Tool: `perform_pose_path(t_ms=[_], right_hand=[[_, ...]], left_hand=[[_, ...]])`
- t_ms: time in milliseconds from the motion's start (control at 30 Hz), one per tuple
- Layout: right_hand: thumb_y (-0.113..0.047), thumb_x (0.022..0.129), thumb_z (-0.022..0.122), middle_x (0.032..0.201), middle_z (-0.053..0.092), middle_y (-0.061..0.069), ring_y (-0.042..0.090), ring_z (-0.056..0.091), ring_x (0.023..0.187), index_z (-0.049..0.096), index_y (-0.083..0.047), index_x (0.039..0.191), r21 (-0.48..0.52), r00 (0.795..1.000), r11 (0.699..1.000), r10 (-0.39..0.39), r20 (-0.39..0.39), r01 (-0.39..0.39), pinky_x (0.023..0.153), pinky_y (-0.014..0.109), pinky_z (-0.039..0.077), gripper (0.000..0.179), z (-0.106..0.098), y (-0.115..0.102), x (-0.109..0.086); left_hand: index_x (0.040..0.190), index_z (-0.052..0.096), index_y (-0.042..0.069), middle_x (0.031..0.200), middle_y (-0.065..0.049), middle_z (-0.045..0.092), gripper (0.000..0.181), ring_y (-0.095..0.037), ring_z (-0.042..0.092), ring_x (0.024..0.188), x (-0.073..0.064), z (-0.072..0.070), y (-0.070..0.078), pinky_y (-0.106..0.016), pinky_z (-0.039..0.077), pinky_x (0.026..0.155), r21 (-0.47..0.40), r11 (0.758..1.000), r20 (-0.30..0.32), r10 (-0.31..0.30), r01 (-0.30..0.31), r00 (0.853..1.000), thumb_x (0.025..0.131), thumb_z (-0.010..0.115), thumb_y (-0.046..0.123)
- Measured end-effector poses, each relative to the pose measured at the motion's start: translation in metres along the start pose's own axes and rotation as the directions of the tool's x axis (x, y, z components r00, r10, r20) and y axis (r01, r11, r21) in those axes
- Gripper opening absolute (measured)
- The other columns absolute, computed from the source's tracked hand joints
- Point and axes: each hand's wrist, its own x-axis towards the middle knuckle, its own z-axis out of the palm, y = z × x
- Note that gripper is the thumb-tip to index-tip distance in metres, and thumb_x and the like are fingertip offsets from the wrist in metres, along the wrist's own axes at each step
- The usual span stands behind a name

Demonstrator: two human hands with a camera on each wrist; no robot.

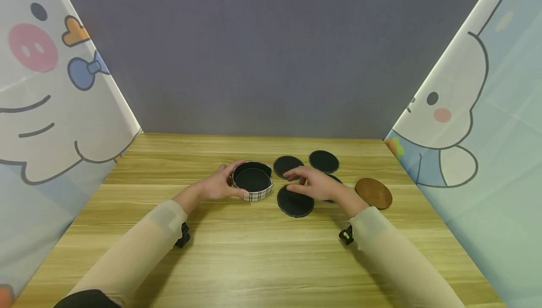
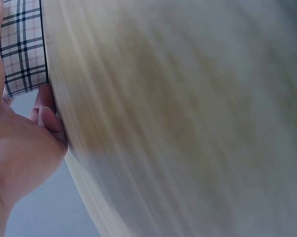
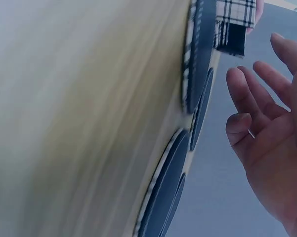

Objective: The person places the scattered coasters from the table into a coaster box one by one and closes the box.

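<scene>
My left hand (image 1: 218, 185) grips a round coaster holder (image 1: 256, 196) with black-and-white plaid outside and black inside, thumb at its near side and fingers round the far side. A notch in its wall faces right. The left wrist view shows the plaid wall (image 2: 23, 49) between thumb and fingers. My right hand (image 1: 315, 183) hovers over several flat black coasters, fingers loosely bent and holding nothing. Beneath its fingertips lies the nearest coaster (image 1: 295, 204); another coaster (image 1: 286, 163) is behind it, a third coaster (image 1: 324, 161) farther right. One more is partly hidden by the hand.
A brown round disc (image 1: 374, 193) lies right of the coasters on the wood-grain table (image 1: 254, 261). A grey panel (image 1: 262, 54) rises at the table's back edge. Cartoon-printed sheets (image 1: 504, 124) stand along both sides.
</scene>
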Motion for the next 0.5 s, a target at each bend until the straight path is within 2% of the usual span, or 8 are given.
perform_pose_path(t_ms=[133, 267, 400, 467, 500], right_hand=[[-0.037, 0.110, 0.071, 0.140, 0.066, 0.007, 0.014, 0.062, 0.095, 0.067, -0.015, 0.150, -0.023, 1.000, 1.000, -0.015, -0.003, 0.015, 0.085, 0.034, 0.053, 0.046, -0.002, 0.009, -0.012], [-0.033, 0.107, 0.075, 0.135, 0.067, 0.008, 0.009, 0.052, 0.084, 0.072, -0.016, 0.145, -0.066, 0.997, 0.995, -0.081, -0.004, 0.081, 0.078, 0.030, 0.047, 0.041, -0.002, 0.018, -0.019], [-0.027, 0.105, 0.078, 0.143, 0.067, 0.010, 0.017, 0.058, 0.092, 0.075, -0.018, 0.142, -0.111, 0.993, 0.986, -0.121, 0.010, 0.121, 0.083, 0.032, 0.050, 0.039, -0.002, 0.024, -0.026], [-0.026, 0.104, 0.078, 0.150, 0.064, 0.013, 0.026, 0.065, 0.109, 0.075, -0.020, 0.143, -0.133, 0.992, 0.983, -0.121, 0.024, 0.123, 0.094, 0.040, 0.055, 0.039, -0.002, 0.026, -0.029], [-0.026, 0.104, 0.079, 0.153, 0.063, 0.015, 0.032, 0.065, 0.120, 0.075, -0.021, 0.143, -0.141, 0.993, 0.983, -0.115, 0.032, 0.118, 0.103, 0.047, 0.054, 0.040, -0.002, 0.027, -0.031]], left_hand=[[0.176, 0.019, 0.035, 0.153, -0.024, 0.035, 0.119, -0.034, 0.055, 0.122, 0.000, 0.000, -0.001, -0.058, 0.049, 0.106, 0.010, 1.000, -0.005, 0.002, -0.001, 1.000, 0.085, 0.092, 0.059], [0.176, 0.020, 0.035, 0.153, -0.024, 0.036, 0.119, -0.035, 0.056, 0.123, 0.000, 0.000, -0.001, -0.058, 0.049, 0.106, 0.011, 1.000, -0.008, 0.005, -0.005, 1.000, 0.085, 0.093, 0.059], [0.176, 0.020, 0.035, 0.151, -0.025, 0.037, 0.118, -0.034, 0.055, 0.120, -0.001, 0.001, 0.000, -0.054, 0.050, 0.102, 0.008, 1.000, -0.009, 0.011, -0.011, 1.000, 0.085, 0.093, 0.058], [0.176, 0.020, 0.034, 0.150, -0.025, 0.037, 0.118, -0.033, 0.055, 0.120, 0.000, 0.001, 0.000, -0.054, 0.050, 0.102, 0.009, 1.000, -0.008, 0.015, -0.015, 1.000, 0.086, 0.092, 0.058], [0.176, 0.020, 0.035, 0.150, -0.025, 0.037, 0.117, -0.033, 0.055, 0.120, 0.000, 0.001, 0.000, -0.054, 0.049, 0.102, 0.010, 1.000, -0.009, 0.016, -0.016, 1.000, 0.086, 0.092, 0.058]])
